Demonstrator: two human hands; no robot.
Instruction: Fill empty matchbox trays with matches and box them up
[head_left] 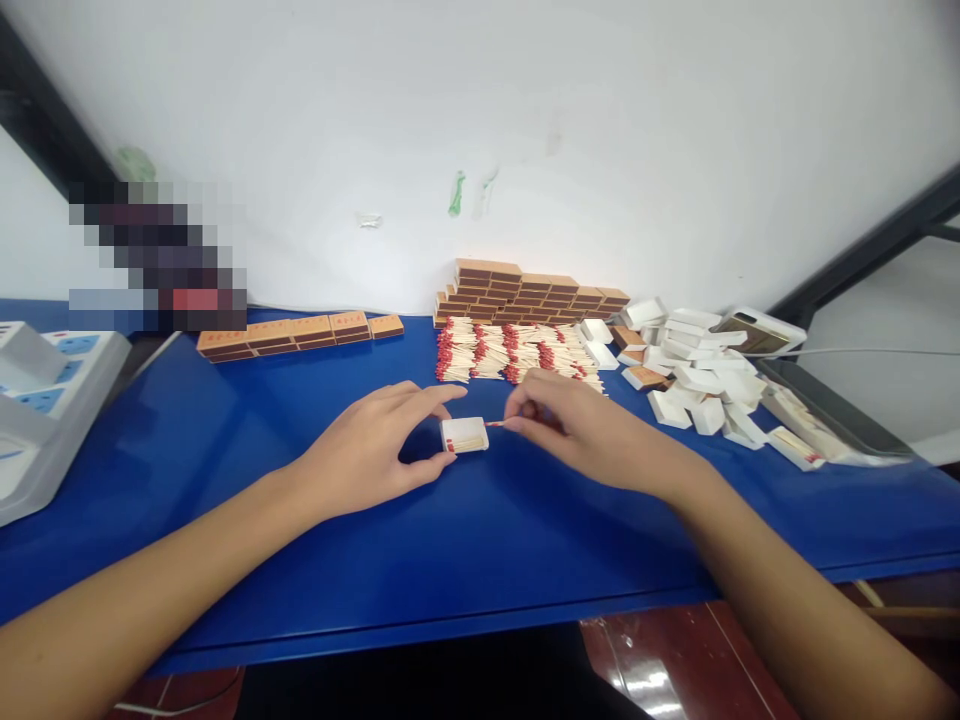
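My left hand pinches a small white matchbox tray between thumb and forefinger, holding it on the blue table. The tray holds some matches. My right hand is closed in a pinch on a few red-tipped matches, whose heads reach the tray's right end. Just behind the hands lies a big heap of red-tipped matches.
Brown matchbox sleeves are stacked against the white wall, and a row of them lies at the left. Several empty white trays are piled at the right beside a phone. A white power strip sits far left.
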